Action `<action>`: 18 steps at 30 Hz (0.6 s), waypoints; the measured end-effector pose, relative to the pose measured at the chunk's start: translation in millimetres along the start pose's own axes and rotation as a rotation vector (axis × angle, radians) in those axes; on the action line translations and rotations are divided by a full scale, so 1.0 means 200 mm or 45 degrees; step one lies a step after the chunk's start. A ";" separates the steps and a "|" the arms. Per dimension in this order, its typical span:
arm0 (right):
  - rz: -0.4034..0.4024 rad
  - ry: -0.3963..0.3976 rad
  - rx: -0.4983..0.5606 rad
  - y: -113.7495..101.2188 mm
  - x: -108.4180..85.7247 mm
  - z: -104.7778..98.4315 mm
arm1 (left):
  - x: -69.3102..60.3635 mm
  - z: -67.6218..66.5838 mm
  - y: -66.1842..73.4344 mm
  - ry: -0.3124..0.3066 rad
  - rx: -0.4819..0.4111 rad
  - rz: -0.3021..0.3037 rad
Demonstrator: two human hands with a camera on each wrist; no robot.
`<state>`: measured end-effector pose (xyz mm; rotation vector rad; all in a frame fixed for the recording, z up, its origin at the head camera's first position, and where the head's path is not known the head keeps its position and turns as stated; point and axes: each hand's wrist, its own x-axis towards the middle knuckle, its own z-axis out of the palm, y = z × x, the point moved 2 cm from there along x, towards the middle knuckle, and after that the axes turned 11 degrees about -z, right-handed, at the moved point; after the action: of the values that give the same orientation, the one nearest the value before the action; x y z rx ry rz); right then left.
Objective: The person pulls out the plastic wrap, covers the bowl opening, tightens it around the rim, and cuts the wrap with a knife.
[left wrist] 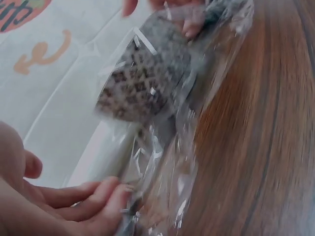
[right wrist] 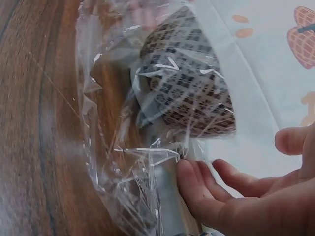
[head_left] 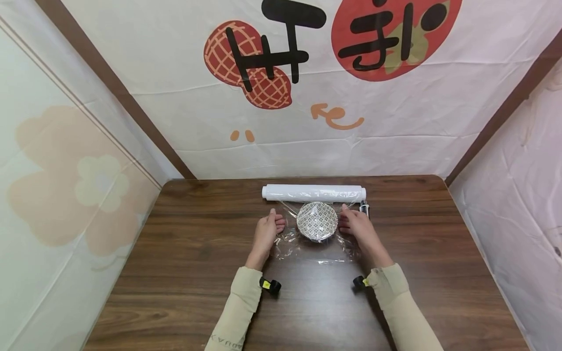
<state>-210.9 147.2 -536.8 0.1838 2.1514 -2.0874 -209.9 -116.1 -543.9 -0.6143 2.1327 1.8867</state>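
I noted left hand point(head_left: 266, 232) and right hand point(head_left: 357, 226) touching clear cling film point(head_left: 286, 247), fingers loosely extended, gripping nothing; uneven pressing might have wrinkled it over the patterned bowl point(head_left: 317, 222).

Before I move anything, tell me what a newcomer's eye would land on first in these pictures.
The eye would probably land on the patterned bowl, between the left hand and the right hand, with glinting clear film over it. Next comes the white roll just behind it on the table. Beyond, a red peanut and bold black lettering stand out on the pale backdrop.
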 end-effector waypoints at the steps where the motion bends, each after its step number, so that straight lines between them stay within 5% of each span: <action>1: 0.001 -0.009 0.006 0.00 -0.01 -0.01 | 0.00 -0.01 -0.01 -0.008 -0.003 -0.022; 4: 0.014 -0.047 0.029 0.01 -0.01 -0.01 | 0.00 -0.01 -0.02 -0.096 -0.029 -0.077; 8: 0.001 -0.083 0.049 0.02 0.00 0.01 | -0.01 0.05 -0.02 -0.196 0.010 -0.046; 13: -0.004 -0.074 0.080 0.04 0.01 0.03 | -0.03 0.14 -0.02 -0.155 0.095 0.020; 18: -0.045 -0.083 -0.060 0.02 0.01 0.06 | -0.06 0.19 -0.02 -0.102 0.202 0.109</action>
<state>-211.8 135.0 -541.6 0.0715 2.1790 -2.0292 -200.8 -78.0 -548.3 -0.4137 2.2621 1.7300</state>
